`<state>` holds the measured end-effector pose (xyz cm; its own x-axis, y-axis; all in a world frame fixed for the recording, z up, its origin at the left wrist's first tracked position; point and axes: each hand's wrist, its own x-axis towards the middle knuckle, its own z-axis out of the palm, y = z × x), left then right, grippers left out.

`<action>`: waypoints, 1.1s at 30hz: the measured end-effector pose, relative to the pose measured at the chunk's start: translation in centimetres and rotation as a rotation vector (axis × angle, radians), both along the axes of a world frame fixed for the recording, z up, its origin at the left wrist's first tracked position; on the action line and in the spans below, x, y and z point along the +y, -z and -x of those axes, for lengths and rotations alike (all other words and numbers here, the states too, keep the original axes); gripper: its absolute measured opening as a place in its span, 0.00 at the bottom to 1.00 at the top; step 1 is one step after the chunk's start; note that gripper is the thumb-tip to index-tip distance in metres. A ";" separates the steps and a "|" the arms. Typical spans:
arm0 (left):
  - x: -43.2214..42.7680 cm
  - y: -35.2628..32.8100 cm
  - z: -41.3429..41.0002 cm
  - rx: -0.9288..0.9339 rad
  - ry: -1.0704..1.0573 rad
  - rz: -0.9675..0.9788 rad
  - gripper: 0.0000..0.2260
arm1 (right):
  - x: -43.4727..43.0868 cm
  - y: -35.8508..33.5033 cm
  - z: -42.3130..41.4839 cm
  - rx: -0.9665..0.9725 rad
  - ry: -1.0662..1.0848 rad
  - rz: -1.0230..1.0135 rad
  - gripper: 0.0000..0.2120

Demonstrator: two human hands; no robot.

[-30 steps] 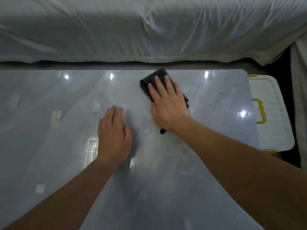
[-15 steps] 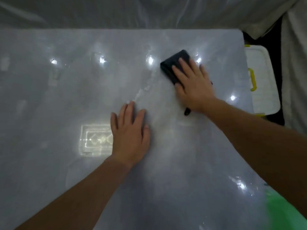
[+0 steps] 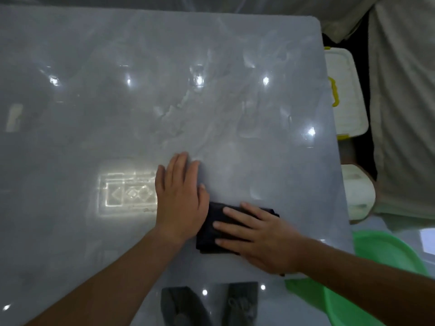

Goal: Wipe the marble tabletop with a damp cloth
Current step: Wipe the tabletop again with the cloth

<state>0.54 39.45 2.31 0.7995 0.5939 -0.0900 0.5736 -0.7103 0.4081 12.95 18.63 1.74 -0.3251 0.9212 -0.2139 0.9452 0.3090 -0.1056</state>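
Risk: the folded dark cloth (image 3: 208,234) is sitting right beside the left hand (image 3: 180,198), so a leftward stroke is likely bunching it and leaving streaks. Fingers (image 3: 237,215) of the right hand (image 3: 263,241) are lying straight and spread, pressing the cloth flat, lower centre. The left hand is resting flat, fingers extended, on the marble tabletop (image 3: 117,114).

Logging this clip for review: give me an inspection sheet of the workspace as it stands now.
Surface: marble tabletop, glossy, with light reflections and smears.
Job's things: dark folded cloth flat on the marble, front right.
Clutter: nothing seen.
Hands: left hand flat on the marble beside the cloth; right hand presses the cloth, fingers straight.
Cables: nothing seen.
Surroundings: green basin and white lidded box off the right edge; pale sheeting beyond.
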 end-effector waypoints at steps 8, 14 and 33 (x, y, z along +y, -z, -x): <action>-3.7 0.9 -3.9 0.064 -0.007 -0.116 0.21 | 7.7 0.4 -22.4 -0.002 0.772 -0.104 0.29; -3.8 2.0 -4.1 0.055 -0.032 -0.210 0.23 | 10.6 0.7 -26.1 0.019 0.895 -0.127 0.29; -14.4 -0.4 -2.4 0.211 0.015 -0.113 0.21 | -3.2 -0.8 -18.2 0.100 0.965 -0.027 0.28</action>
<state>2.92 25.03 2.69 0.7785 0.5982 -0.1899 0.6271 -0.7535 0.1973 31.13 15.43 2.57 0.5579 0.8052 -0.2012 0.7802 -0.5914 -0.2037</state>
